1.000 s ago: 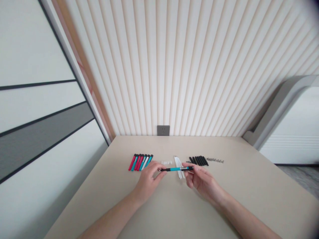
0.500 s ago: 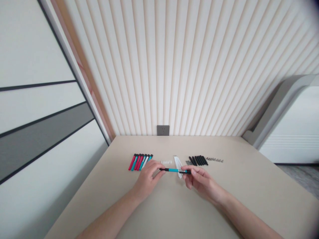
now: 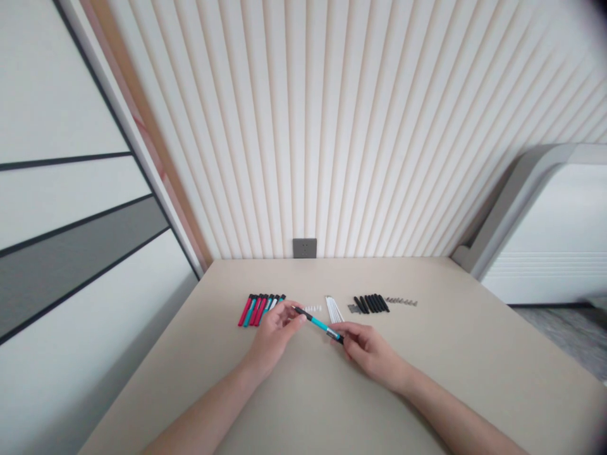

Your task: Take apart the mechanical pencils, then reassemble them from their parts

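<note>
Teal-and-black pen (image 3: 319, 325) — before the white refills (image 3: 334, 309), long axis running far-left to near-right. Left hand (image 3: 273, 330) pinches its tip end; right hand (image 3: 374, 354), fingers closed, grips the other.

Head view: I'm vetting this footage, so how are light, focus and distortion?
In the head view, light is soft, fairly even, without harsh glare; ribs on the wall fan outward, suggesting a wide lens; corners at right darken; the small grey pieces look soft, and markings on the teal pen are unreadable.
</note>
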Tool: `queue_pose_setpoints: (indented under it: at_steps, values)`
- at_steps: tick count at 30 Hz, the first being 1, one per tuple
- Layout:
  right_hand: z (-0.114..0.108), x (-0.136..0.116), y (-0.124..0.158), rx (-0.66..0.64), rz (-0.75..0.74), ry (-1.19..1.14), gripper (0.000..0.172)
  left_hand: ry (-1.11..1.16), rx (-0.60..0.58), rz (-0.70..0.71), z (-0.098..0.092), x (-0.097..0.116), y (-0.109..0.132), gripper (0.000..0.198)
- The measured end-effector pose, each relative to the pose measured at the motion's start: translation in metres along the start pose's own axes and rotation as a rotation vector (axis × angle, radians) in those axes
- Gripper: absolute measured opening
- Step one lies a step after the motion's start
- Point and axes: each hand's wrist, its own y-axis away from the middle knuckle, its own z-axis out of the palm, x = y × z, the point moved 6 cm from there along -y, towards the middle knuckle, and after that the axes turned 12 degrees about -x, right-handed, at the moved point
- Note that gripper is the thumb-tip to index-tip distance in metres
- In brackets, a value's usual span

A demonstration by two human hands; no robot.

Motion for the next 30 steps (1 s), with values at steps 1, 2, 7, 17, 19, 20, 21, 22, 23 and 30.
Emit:
queue_pose_setpoints:
  at_steps: [1, 2, 7, 17, 19, 20, 21, 22, 23, 30]
  values:
    - [0.003, -0.002, -0.001, 0.003, -0.013, 0.036, 0.03, 0.074, 0.01, -0.008, 0.002, -0.001, 0.0, 0.024]
    - [0.007, -0.004, -0.002, 0.009, -0.027, 0.062, 0.032, 0.13, 0.015, -0.017, 0.004, -0.002, 0.0, 0.024]
    - [0.018, -0.007, -0.004, -0.037, -0.049, 0.1, 0.04, 0.247, -0.04, -0.044, 0.016, -0.005, 0.0, 0.029]
    - [-0.029, -0.015, 0.005, 0.247, -0.097, 0.463, 0.023, -0.245, -0.049, 0.068, 0.006, 0.01, 0.004, 0.032]
    - [-0.049, -0.01, 0.008, 0.347, -0.086, 0.593, 0.024, -0.475, -0.078, 0.199, 0.008, 0.018, 0.007, 0.025]
    - [-0.062, -0.006, 0.011, 0.417, -0.07, 0.669, 0.024, -0.563, -0.096, 0.259, 0.01, 0.02, 0.009, 0.022]
    - [-0.076, -0.001, 0.014, 0.471, -0.03, 0.746, 0.024, -0.632, -0.112, 0.306, 0.011, 0.022, 0.01, 0.02]
    - [-0.091, 0.005, 0.018, 0.526, 0.025, 0.825, 0.024, -0.686, -0.125, 0.338, 0.013, 0.022, 0.011, 0.018]
    - [-0.104, 0.011, 0.021, 0.565, 0.09, 0.899, 0.024, -0.73, -0.133, 0.357, 0.014, 0.022, 0.012, 0.016]
    - [-0.148, 0.051, 0.034, 0.55, 0.394, 1.102, 0.027, -0.856, -0.153, 0.345, 0.015, 0.022, 0.009, 0.018]
